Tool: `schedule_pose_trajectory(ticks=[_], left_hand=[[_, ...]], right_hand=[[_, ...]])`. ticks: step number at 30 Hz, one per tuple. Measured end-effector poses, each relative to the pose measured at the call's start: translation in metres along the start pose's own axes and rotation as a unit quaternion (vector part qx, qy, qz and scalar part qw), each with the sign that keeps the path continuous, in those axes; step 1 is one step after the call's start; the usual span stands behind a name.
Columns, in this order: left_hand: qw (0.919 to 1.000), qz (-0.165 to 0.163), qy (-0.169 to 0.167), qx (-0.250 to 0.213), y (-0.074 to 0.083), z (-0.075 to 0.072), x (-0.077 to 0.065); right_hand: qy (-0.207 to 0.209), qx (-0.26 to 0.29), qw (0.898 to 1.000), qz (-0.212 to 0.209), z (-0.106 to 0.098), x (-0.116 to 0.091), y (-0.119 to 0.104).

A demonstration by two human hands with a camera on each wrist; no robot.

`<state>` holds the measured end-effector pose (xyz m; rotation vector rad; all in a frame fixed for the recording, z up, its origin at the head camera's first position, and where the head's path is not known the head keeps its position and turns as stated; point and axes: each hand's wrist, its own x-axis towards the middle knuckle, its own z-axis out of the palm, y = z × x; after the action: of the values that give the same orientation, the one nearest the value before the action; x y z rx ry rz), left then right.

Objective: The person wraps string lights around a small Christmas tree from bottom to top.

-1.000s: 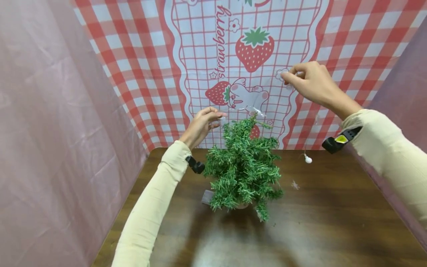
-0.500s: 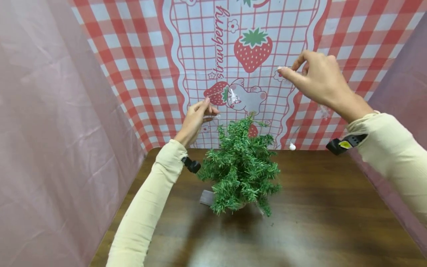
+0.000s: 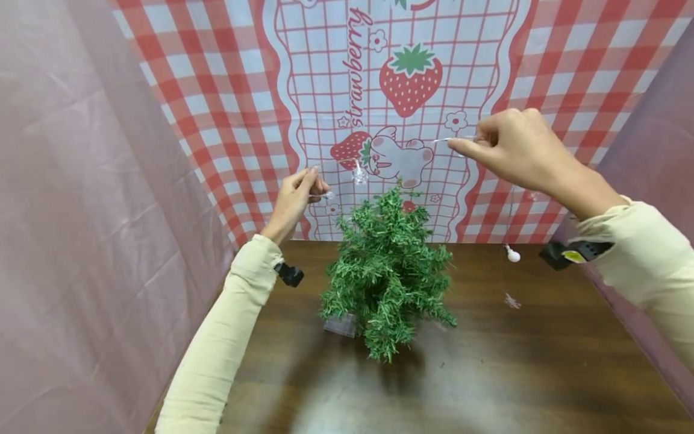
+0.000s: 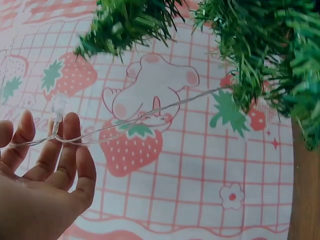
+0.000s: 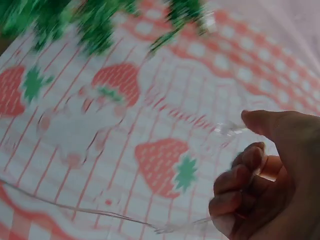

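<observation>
A small green artificial Christmas tree (image 3: 387, 271) stands on the wooden table between my hands. My left hand (image 3: 293, 199), left of the treetop, holds the clear wire of a string of lights (image 4: 145, 117). One clear light (image 4: 58, 106) stands up by its fingers, and a snowflake-shaped light (image 3: 359, 175) hangs nearby. My right hand (image 3: 523, 150), raised to the right of the tree, pinches another part of the wire (image 5: 120, 216). Below it dangle a white bulb (image 3: 512, 254) and another snowflake light (image 3: 512, 301). The right wrist view is blurred.
A transparent box-like piece (image 3: 340, 325) is partly hidden by the tree's lower left branches. A red-and-white strawberry cloth (image 3: 412, 78) hangs behind the table (image 3: 488, 367). Pink cloth (image 3: 97, 181) hangs at the left, and purple-pink cloth (image 3: 656, 132) at the right.
My left hand has moved left, drawing the wire and a snowflake light left of the treetop. My right hand has shifted right and, lately, down. The tree has moved slightly left.
</observation>
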<state>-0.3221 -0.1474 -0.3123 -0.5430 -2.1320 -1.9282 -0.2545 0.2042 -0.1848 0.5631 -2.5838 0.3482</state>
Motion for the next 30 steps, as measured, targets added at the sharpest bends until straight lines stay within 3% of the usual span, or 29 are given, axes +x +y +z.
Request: schedule_pose_trajectory(ticks=[4,9,18,25,30], left_hand=[[0.9999,-0.003,0.010,-0.006,-0.008,-0.012,-0.005],[0.9998,-0.017,-0.001,-0.010,-0.016,-0.022,-0.015],[0.9979,-0.013,-0.023,0.060,-0.025,-0.034,-0.036],[0.9967,-0.023,-0.023,0.075,-0.027,-0.042,-0.052],[0.9967,-0.028,-0.009,0.076,-0.038,-0.051,-0.060]], right_hand=[[-0.003,0.052,0.998,-0.045,-0.006,-0.006,-0.015],[-0.011,0.084,0.993,-0.078,-0.012,-0.015,-0.027],[-0.024,0.119,0.988,-0.095,-0.014,-0.030,-0.031],[0.023,0.110,0.988,-0.106,-0.007,-0.044,-0.030],[0.048,0.117,0.987,-0.103,-0.002,-0.056,-0.031]])
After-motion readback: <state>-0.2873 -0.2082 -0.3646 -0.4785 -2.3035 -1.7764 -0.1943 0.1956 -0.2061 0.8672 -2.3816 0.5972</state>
